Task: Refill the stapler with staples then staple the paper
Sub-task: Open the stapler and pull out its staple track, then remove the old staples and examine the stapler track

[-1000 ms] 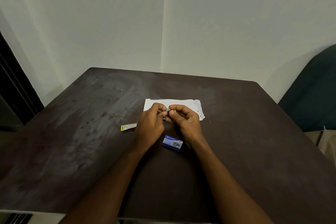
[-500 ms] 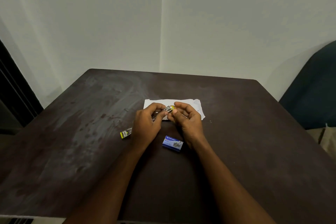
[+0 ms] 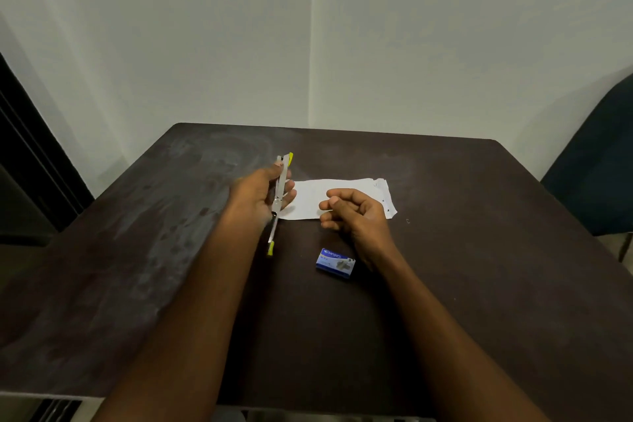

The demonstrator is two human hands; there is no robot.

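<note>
Head view shows the left hand (image 3: 265, 193) raised above a dark table (image 3: 479, 250), its fingers wrapped around a slim metal stapler (image 3: 280, 195) that is swung open into one long line (yellow tips at both ends, one up by the fingertips, the other hanging below the wrist). The right hand (image 3: 356, 216) hovers loosely curled, holding nothing that can be seen, over the near edge of a white paper (image 3: 310, 197) lying flat on the table. A small blue staple box (image 3: 335, 264) sits on the table just beside the right wrist, nearer the person than the paper.
</note>
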